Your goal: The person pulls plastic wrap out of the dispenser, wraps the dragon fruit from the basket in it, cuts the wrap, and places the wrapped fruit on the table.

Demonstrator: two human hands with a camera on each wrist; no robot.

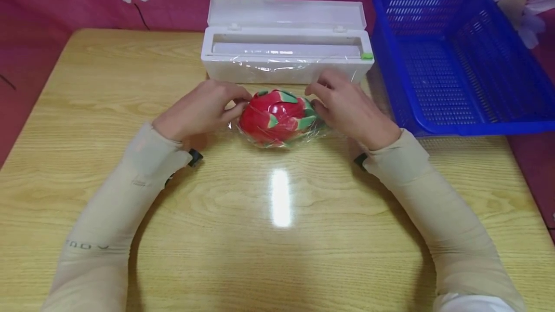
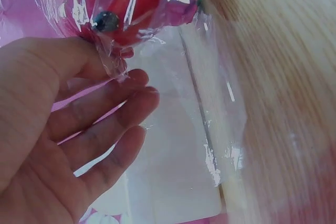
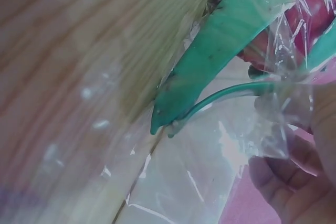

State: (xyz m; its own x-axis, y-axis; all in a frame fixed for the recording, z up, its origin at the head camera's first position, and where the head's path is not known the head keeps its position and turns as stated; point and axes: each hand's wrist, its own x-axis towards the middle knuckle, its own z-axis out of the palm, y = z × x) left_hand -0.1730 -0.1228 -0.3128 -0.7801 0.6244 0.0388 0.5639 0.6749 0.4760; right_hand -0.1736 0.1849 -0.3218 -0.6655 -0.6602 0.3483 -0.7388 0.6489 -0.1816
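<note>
A red dragon fruit [image 1: 273, 117] with green-tipped scales sits over the table, wrapped in clear cling film [image 1: 264, 144]. At its left end my left hand [image 1: 204, 107] pinches the film between thumb and index finger. The left wrist view shows a gathered tuft of film [image 2: 115, 66] there, with the other fingers loosely bent. My right hand [image 1: 347, 105] is at the leafy right end, its fingers curled at the film. In the right wrist view film [image 3: 273, 135] bunches at those fingertips, beside the long green scales [image 3: 210, 56].
Behind the fruit stands a white cling film dispenser [image 1: 284, 73], lid raised, with a film roll [image 1: 286, 50] inside and a green slider [image 1: 366, 56] at its right. A blue plastic basket [image 1: 390, 76] stands at the back right of the wooden table [image 1: 243, 254].
</note>
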